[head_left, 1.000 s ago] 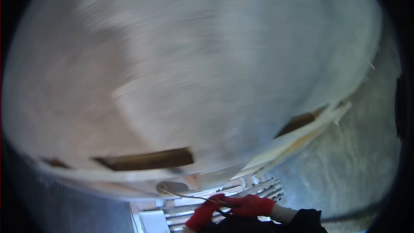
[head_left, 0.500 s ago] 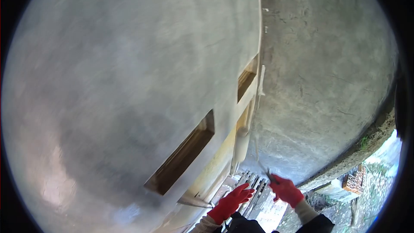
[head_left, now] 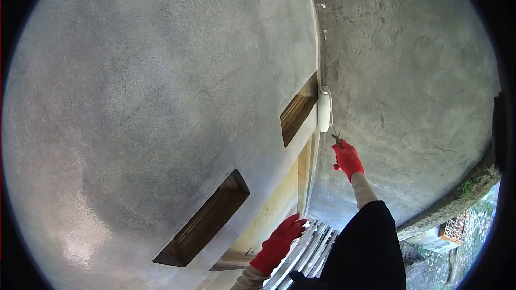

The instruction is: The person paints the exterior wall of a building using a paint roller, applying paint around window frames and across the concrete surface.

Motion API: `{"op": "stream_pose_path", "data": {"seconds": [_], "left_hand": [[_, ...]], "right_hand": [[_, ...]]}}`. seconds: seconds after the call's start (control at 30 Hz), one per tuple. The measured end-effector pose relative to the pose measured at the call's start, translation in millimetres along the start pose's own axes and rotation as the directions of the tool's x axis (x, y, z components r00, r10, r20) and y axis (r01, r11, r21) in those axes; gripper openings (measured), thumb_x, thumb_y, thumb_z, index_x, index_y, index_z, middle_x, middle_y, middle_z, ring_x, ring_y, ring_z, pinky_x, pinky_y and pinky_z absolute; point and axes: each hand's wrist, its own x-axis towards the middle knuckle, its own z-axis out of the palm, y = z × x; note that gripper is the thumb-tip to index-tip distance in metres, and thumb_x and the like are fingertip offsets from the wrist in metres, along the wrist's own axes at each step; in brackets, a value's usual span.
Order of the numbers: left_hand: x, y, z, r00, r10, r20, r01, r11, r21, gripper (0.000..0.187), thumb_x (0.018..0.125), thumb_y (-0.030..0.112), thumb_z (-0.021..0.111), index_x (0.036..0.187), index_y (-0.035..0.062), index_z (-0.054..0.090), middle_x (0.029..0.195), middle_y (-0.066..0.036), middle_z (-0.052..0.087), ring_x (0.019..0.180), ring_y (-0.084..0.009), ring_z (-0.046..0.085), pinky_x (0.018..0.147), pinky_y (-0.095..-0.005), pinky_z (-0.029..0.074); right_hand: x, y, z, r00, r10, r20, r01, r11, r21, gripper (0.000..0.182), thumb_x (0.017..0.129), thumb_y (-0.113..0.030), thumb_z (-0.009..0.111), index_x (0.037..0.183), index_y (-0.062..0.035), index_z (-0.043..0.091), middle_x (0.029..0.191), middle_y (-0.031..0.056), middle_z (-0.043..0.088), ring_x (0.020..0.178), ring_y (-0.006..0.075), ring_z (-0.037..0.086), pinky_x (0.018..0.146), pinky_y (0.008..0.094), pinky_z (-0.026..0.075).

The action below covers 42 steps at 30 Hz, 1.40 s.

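Overhead, from the single head view, we look steeply up at a grey plastered ceiling (head_left: pixel 161 102) that meets a grey wall (head_left: pixel 408 75) along a vertical corner seam. Our right hand (head_left: pixel 348 159), in a red glove, is raised and closed in a fist around the thin metal handle of a paint roller (head_left: pixel 324 109). The white roller sleeve stands upright, pressed right at the seam, beside the upper of two dark rectangular slots (head_left: pixel 299 109) in the ceiling. Our left hand (head_left: pixel 278 244), also in a red glove, is low and holds nothing; its fingers are stretched out together near a slatted platform (head_left: pixel 306 252) at the bottom edge.

To do this stroke well, in our judgement, we should keep the sleeve flat against the surface, press evenly, and steer it clear of the slot's edge, so that paint does not build up in the corner.

Much is hard to read. The fisheye lens bends every line, so we cannot tell which face the sleeve truly touches. The handle is mostly hidden inside the fist. A dark sleeve (head_left: pixel 365 247) covers the right forearm and part of the platform, and whether the left fingertips touch the platform is unclear.
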Motion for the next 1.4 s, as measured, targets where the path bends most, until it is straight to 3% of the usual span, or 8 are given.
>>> {"op": "stream_pose_path", "data": {"seconds": [0.1,0.23,0.43,0.83,1.07,1.4], "left_hand": [[1,4,-3,0.999,-0.014,-0.043,0.013,1.000,-0.015,0.041,0.097,0.018,0.042,0.133,0.0014,0.035,0.128,-0.017,0.047,0.113,-0.0247,0.050,0.100,-0.0364,0.038],[7,5,-6,0.998,-0.008,-0.068,0.008,1.000,-0.003,0.041,0.097,0.018,0.042,0.133,0.0017,0.035,0.128,-0.017,0.047,0.113,-0.0245,0.050,0.100,-0.0366,0.039],[36,-5,0,0.998,0.027,-0.060,-0.024,0.999,0.040,0.042,0.096,0.021,0.044,0.133,0.0018,0.036,0.127,-0.016,0.048,0.111,-0.0236,0.051,0.098,-0.0358,0.040],[67,-42,12,0.996,-0.062,-0.060,0.062,0.998,0.008,0.046,0.095,0.026,0.046,0.132,0.0023,0.036,0.127,-0.013,0.049,0.111,-0.0216,0.051,0.095,-0.0334,0.041],[35,-43,5,0.992,-0.086,-0.096,0.091,0.994,0.056,0.050,0.095,0.033,0.045,0.133,0.0023,0.034,0.126,-0.012,0.049,0.110,-0.0214,0.051,0.094,-0.0332,0.041],[-29,-74,-28,0.997,-0.026,-0.073,0.020,0.996,-0.081,0.050,0.095,0.037,0.045,0.132,0.0039,0.037,0.119,-0.009,0.052,0.106,-0.0187,0.053,0.092,-0.0329,0.043]], "right_hand": [[14,0,4,1.000,-0.016,-0.018,0.016,1.000,0.017,0.019,0.085,-0.021,0.054,0.098,-0.0066,0.057,0.060,0.0007,0.041,0.049,0.0119,0.044,0.044,0.0320,0.048],[29,-5,-6,0.999,-0.014,0.034,0.012,0.999,0.040,0.025,0.086,-0.023,0.053,0.104,-0.0061,0.057,0.063,0.0020,0.043,0.051,0.0129,0.046,0.047,0.0325,0.050],[8,-15,-23,0.993,0.005,0.120,0.008,0.994,-0.106,0.025,0.086,-0.022,0.053,0.105,-0.0053,0.057,0.064,0.0026,0.043,0.053,0.0130,0.047,0.047,0.0321,0.050],[-105,9,-11,0.965,0.034,0.259,0.032,0.968,-0.247,0.030,0.085,-0.020,0.048,0.113,-0.0089,0.055,0.071,0.0046,0.051,0.058,0.0149,0.055,0.048,0.0320,0.054],[-185,17,5,0.927,0.099,0.361,-0.007,0.969,-0.247,0.037,0.085,-0.018,0.051,0.121,-0.0091,0.050,0.073,0.0056,0.056,0.051,0.0154,0.058,0.047,0.0302,0.053],[-293,35,39,0.868,0.152,0.473,-0.015,0.960,-0.280,0.046,0.086,-0.015,0.055,0.130,-0.0108,0.044,0.080,0.0087,0.061,0.050,0.0155,0.060,0.046,0.0283,0.052]]}}
